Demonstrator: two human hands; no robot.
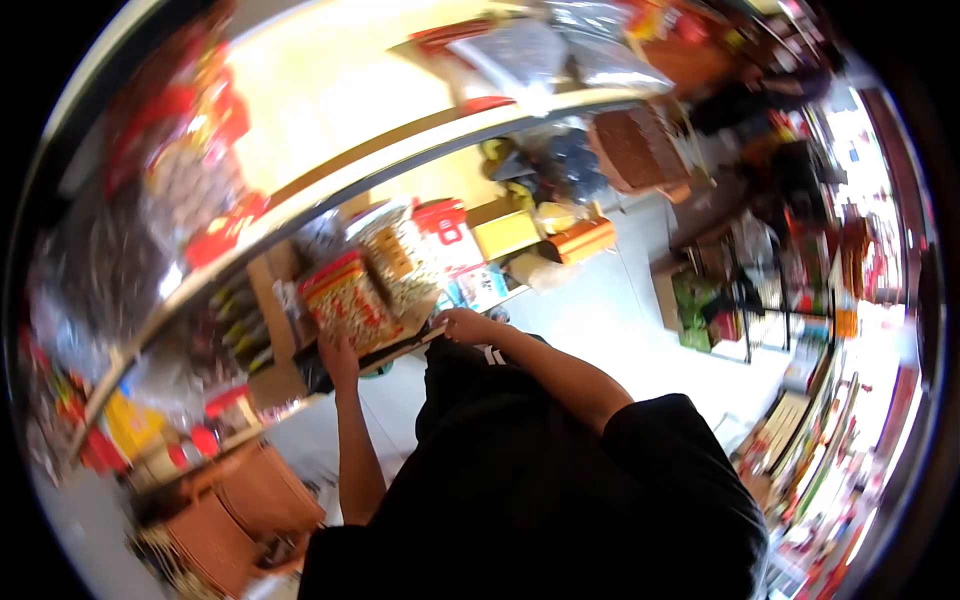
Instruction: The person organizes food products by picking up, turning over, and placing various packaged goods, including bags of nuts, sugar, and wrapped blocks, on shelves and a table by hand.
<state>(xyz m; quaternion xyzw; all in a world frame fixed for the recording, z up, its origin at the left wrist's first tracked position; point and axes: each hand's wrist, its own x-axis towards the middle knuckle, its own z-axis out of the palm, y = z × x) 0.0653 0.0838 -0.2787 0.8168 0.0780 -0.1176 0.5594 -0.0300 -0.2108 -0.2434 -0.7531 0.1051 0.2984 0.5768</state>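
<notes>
On a lower shelf lies a red-edged bag of small light-coloured pieces (350,303). My left hand (338,358) is at its lower left edge, with the fingers partly hidden against the bag. My right hand (462,326) is at the shelf's front edge, to the right of the bag, its fingers bent and closed; what they hold, if anything, is too small to make out. Behind the red-edged bag stands a clear bag of pale pieces (397,252), and beside that a red and white packet (447,236).
An upper shelf (400,150) with plastic bags runs above my hands. A yellow box (505,235) and an orange box (583,238) are farther right. Brown woven baskets (235,510) stand at lower left. Stocked racks and a green-sided box (692,308) are at right.
</notes>
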